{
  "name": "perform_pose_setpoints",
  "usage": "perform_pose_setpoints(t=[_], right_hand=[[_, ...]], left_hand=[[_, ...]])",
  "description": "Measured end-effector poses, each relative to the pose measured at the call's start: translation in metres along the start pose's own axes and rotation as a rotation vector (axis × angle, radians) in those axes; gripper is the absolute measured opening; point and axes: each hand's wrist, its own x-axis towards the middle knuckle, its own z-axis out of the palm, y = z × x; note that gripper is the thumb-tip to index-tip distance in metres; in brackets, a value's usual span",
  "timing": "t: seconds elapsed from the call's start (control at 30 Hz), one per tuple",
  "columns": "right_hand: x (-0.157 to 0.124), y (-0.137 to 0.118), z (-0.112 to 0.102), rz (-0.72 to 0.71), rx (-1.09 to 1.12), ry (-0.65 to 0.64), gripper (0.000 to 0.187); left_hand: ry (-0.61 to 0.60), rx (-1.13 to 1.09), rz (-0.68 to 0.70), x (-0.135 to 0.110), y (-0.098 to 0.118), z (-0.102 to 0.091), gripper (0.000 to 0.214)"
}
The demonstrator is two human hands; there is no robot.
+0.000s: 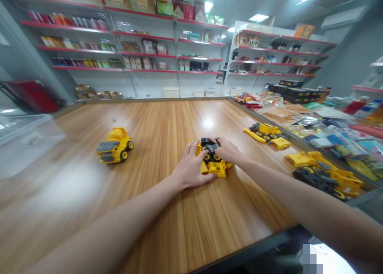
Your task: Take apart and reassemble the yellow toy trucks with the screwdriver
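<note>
Near the middle of the table, a cluster of yellow and black toy truck parts (220, 168) lies between my hands. My left hand (190, 168) curls round its left side, fingers on the far edge and thumb along the near edge. From the right, my right hand (227, 149) has its fingers closed on the black toy truck chassis (211, 147), which has yellow-hubbed wheels. My palms and fingers hide some of the pieces. A whole yellow toy dump truck (115, 145) with a grey front part stands apart to the left.
Toward the right edge lie yellow and black truck pieces (267, 133) and a larger set of truck parts (326, 174). A clear plastic bin (30, 142) is at the left. Packaged goods (329, 126) are heaped beyond the wooden table's (161, 122) right edge. Stocked shelves (143, 56) stand behind.
</note>
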Motion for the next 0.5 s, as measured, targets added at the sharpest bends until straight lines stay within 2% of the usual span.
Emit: perform_pose_setpoints(t=[0.13,0.27,0.4,0.5], right_hand=[[-0.006,-0.017,0.012,0.001,0.009,0.005,0.031],[-0.007,-0.026,0.018,0.019,-0.011,0.036,0.031],[-0.01,-0.032,0.013,0.021,-0.046,0.095,0.031],[-0.016,-0.036,0.0,0.02,-0.074,0.147,0.029]], left_hand=[[-0.01,0.018,-0.007,-0.02,-0.007,-0.017,0.084],[0.01,0.05,-0.015,-0.027,-0.01,-0.022,0.087],[0.043,0.12,-0.007,-0.031,-0.01,-0.029,0.084],[0.073,0.206,0.023,-0.034,-0.011,-0.05,0.075]])
